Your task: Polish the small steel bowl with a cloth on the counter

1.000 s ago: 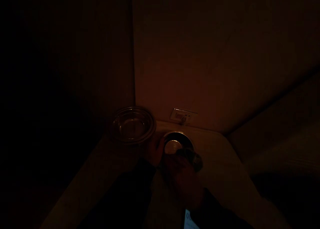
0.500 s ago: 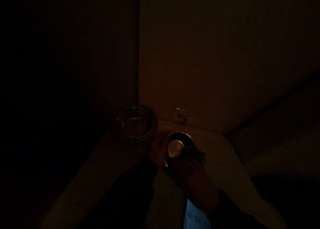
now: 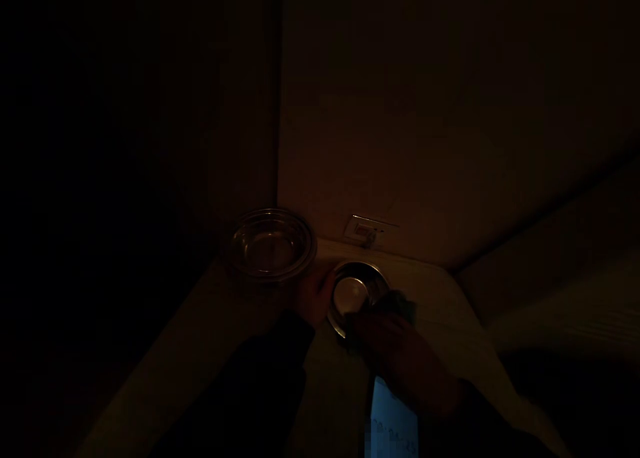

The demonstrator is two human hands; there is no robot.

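Your left hand (image 3: 311,299) curls at the rim of the metal bowl (image 3: 350,295); your right fingers bunch a dark cloth (image 3: 397,305) over its near side. The bowl looks light, stiff, probably slick, so pinch the rim beside your left fingertips.

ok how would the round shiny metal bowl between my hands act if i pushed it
The bowl looks thin-rimmed and metallic, so it is probably stiff and fairly light for its size. Its wide, flat-looking floor suggests it would slide rather than tip, and the smooth sheen hints that it could be slippery.
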